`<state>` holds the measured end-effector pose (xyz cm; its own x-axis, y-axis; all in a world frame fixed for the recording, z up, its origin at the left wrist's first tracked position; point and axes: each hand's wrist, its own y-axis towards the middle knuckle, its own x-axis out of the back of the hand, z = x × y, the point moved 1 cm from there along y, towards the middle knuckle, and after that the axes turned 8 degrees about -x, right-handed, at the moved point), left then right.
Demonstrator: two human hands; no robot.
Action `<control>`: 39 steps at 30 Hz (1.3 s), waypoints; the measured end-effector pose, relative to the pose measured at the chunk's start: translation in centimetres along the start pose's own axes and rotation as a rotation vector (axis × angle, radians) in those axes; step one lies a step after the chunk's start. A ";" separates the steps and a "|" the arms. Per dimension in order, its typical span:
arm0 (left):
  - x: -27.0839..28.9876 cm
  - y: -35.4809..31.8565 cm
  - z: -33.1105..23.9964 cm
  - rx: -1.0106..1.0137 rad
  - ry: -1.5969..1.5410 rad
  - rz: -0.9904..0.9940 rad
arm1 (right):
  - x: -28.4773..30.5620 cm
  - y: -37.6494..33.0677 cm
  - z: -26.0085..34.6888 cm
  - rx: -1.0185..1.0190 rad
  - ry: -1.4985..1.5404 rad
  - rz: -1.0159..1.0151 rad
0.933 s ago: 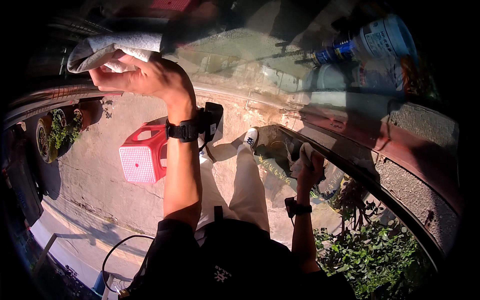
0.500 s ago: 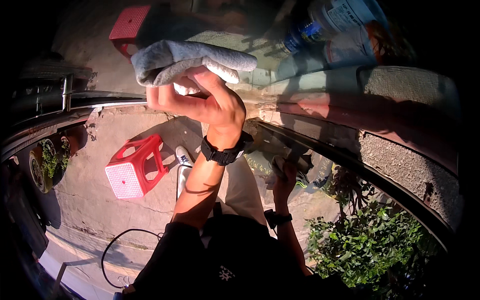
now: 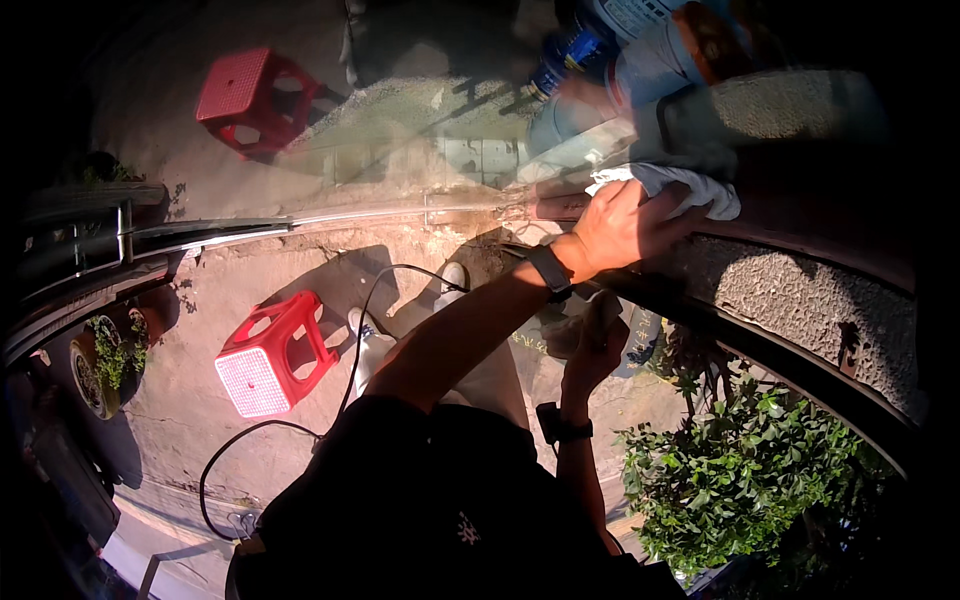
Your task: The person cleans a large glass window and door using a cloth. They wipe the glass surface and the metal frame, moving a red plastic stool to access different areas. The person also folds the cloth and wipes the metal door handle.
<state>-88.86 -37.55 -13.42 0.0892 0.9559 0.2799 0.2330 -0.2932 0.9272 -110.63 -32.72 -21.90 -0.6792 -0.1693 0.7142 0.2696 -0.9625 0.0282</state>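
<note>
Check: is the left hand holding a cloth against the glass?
Yes, the left hand presses a grey cloth onto the glass, beside the rough wall.

Left hand (image 3: 622, 228) covers most of the cloth (image 3: 690, 188); grip on it not resolvable. Right hand (image 3: 592, 352) in shadow, its held object unidentifiable. Blue bottle (image 3: 590, 40) blurred, cut off by top edge.

A blue-and-white labelled bottle (image 3: 585, 40) (perhaps a reflection) shows at the top edge.
</note>
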 end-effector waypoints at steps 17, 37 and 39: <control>23.0 -3.3 10.5 0.058 0.329 0.082 | -10.9 -0.9 23.0 0.429 0.669 0.401; 28.4 -14.5 17.4 0.788 0.319 -0.361 | -14.7 -7.6 20.1 0.447 0.361 0.911; 20.7 -15.3 14.0 0.779 0.364 -0.289 | -10.6 -5.8 10.2 0.242 0.375 0.702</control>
<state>-77.00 -13.58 -25.30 -0.3552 0.9016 0.2470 0.7997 0.1563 0.5796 -98.09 -23.17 -22.50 -0.4688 -0.8141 0.3427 0.8258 -0.5417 -0.1571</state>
